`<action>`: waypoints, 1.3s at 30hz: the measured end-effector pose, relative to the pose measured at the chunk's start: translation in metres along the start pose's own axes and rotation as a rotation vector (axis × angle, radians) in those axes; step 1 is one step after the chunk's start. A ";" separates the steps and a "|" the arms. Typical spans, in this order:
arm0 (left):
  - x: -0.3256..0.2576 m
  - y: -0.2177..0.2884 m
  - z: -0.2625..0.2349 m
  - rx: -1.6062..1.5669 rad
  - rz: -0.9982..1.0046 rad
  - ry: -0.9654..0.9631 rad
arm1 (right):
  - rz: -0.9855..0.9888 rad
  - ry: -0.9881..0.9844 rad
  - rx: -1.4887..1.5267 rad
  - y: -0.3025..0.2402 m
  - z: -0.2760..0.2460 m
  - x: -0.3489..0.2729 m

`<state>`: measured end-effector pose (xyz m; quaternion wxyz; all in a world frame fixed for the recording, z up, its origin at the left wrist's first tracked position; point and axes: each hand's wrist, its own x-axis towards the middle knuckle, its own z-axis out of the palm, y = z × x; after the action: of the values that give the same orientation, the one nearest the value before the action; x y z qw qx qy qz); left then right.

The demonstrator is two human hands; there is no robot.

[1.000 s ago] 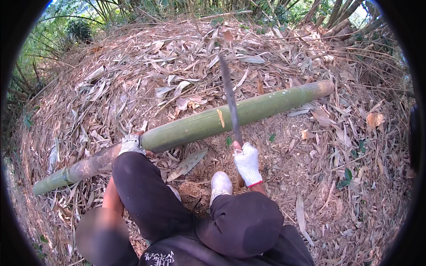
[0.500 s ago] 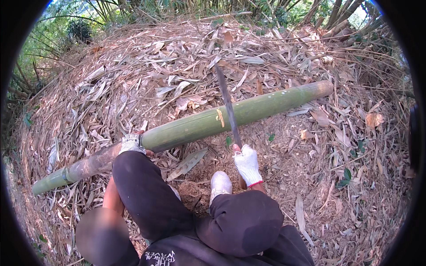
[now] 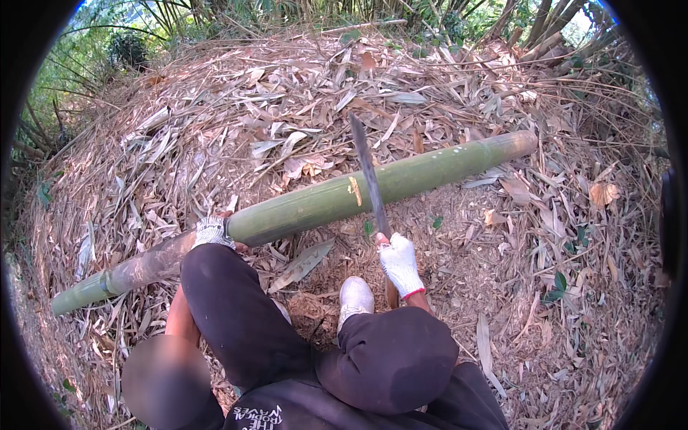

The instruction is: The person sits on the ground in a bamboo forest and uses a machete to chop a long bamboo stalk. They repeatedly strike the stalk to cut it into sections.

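Bamboo pole (image 3: 322, 204) – green, notched | right hand (image 3: 400, 264) grips machete (image 3: 368, 175) | left hand (image 3: 212, 232) presses pole

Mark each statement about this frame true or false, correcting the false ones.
1. The right hand grips a long blade. True.
2. The bamboo pole stands upright. False: it lies on the leaf litter.
3. The left hand rests on the pole. True.
4. Both hands are bare. False: both wear white knit gloves.
5. The pole bears a pale notch beside the blade. True.
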<state>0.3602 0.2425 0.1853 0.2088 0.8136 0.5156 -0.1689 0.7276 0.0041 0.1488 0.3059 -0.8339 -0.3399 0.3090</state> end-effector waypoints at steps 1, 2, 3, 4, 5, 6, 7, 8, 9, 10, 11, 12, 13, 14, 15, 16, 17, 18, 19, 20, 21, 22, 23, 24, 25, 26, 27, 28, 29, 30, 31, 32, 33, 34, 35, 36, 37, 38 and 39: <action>0.009 0.006 0.005 -0.038 0.066 -0.001 | -0.022 0.071 0.002 -0.015 -0.018 -0.004; 0.009 0.005 0.007 -0.037 0.058 -0.005 | -0.057 0.121 0.023 -0.038 -0.029 -0.009; 0.012 0.007 0.010 -0.038 0.056 -0.011 | -0.159 0.195 0.343 -0.066 -0.040 -0.015; 0.009 0.002 0.008 -0.032 0.035 -0.007 | -0.212 0.227 0.467 -0.084 -0.042 -0.018; 0.002 -0.005 0.006 -0.014 0.018 0.013 | -0.265 0.254 0.595 -0.098 -0.041 -0.019; 0.003 -0.006 0.011 -0.009 0.031 0.026 | -0.311 0.305 0.700 -0.102 -0.043 -0.021; -0.001 -0.007 0.008 0.003 0.027 0.049 | -0.272 0.298 0.679 -0.085 -0.031 -0.020; 0.000 0.000 0.001 -0.010 0.020 0.017 | -0.183 0.214 0.255 -0.039 -0.021 -0.015; 0.022 0.023 0.011 -0.038 0.063 -0.042 | -0.019 0.086 -0.088 0.006 -0.017 -0.010; 0.026 0.030 0.010 -0.044 0.058 -0.087 | 0.128 -0.082 -0.390 0.027 -0.011 -0.009; 0.022 0.024 0.009 -0.003 0.056 -0.060 | 0.125 -0.099 -0.357 0.028 -0.002 -0.012; 0.018 0.019 0.009 0.038 0.059 -0.035 | 0.125 -0.113 -0.326 0.030 0.005 -0.015; 0.013 0.021 0.012 0.011 0.062 0.043 | 0.040 -0.034 -0.273 0.029 0.006 -0.018; -0.005 0.015 -0.005 -0.017 -0.041 0.028 | 0.027 -0.057 -0.237 0.006 0.010 -0.028; -0.001 0.015 -0.002 -0.007 -0.022 -0.002 | 0.042 -0.020 -0.235 -0.021 -0.006 -0.029; 0.015 0.028 0.007 -0.007 0.023 -0.035 | 0.071 0.039 -0.249 -0.033 -0.025 -0.025; 0.011 0.025 0.002 -0.005 0.016 -0.017 | -0.145 0.190 -0.172 -0.042 -0.031 -0.022; 0.007 0.015 0.002 -0.002 -0.001 -0.002 | -0.167 0.167 -0.006 -0.072 -0.042 -0.021; 0.001 0.003 0.002 0.001 -0.021 0.012 | -0.256 0.202 0.196 -0.084 -0.041 -0.018; 0.004 -0.001 0.007 0.008 -0.001 0.034 | -0.332 0.259 0.383 -0.087 -0.043 -0.017; 0.004 -0.006 0.012 0.016 0.015 0.057 | -0.297 0.254 0.436 -0.086 -0.039 -0.017; 0.003 -0.014 0.016 0.024 0.025 0.082 | -0.264 0.244 0.491 -0.079 -0.030 -0.018; -0.002 -0.011 0.009 0.002 0.008 0.067 | -0.236 0.237 0.541 -0.071 -0.024 -0.019; 0.009 0.007 0.010 -0.026 0.036 0.034 | -0.087 0.183 0.093 -0.025 -0.019 -0.018; 0.020 0.024 0.014 -0.053 0.065 0.000 | 0.013 0.068 -0.144 0.018 -0.011 -0.012; 0.021 0.028 0.019 -0.025 0.077 -0.005 | 0.102 -0.077 -0.358 0.040 -0.005 -0.011; 0.018 0.020 0.018 0.008 0.061 0.013 | 0.078 -0.089 -0.307 0.040 0.002 -0.013; 0.017 0.014 0.016 0.041 0.048 0.030 | 0.057 -0.098 -0.258 0.039 0.007 -0.012; 0.001 0.005 0.006 0.050 0.068 0.083 | 0.070 -0.110 -0.311 0.023 0.009 -0.012; -0.009 -0.003 0.005 0.007 0.037 0.118 | 0.032 -0.089 -0.241 0.000 0.003 -0.017; 0.010 0.010 0.011 -0.020 0.059 0.038 | 0.021 -0.024 -0.268 -0.003 -0.008 -0.017; 0.019 0.026 0.009 -0.035 0.078 -0.032 | 0.002 0.042 -0.287 -0.010 -0.029 -0.020; 0.024 0.033 0.014 -0.045 0.106 -0.036 | -0.049 0.119 -0.163 -0.022 -0.044 -0.022; 0.009 0.018 0.002 -0.033 0.072 -0.015 | -0.141 0.156 0.001 -0.050 -0.047 -0.020; -0.002 0.001 -0.003 -0.039 0.046 0.003 | -0.268 0.226 0.244 -0.083 -0.047 -0.022; 0.000 -0.005 0.003 -0.029 0.048 0.034 | -0.260 0.238 0.353 -0.084 -0.042 -0.020; 0.001 -0.009 0.010 -0.021 0.053 0.067 | -0.253 0.253 0.460 -0.084 -0.039 -0.020; 0.001 -0.015 0.015 -0.013 0.054 0.101 | -0.247 0.264 0.570 -0.083 -0.036 -0.019; 0.006 -0.007 0.013 -0.010 0.056 0.088 | -0.328 0.334 0.340 -0.052 -0.027 -0.015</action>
<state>0.3557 0.2433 0.1704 0.1947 0.8332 0.5023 -0.1245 0.7186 0.0149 0.2072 0.5389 -0.7438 -0.3587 0.1665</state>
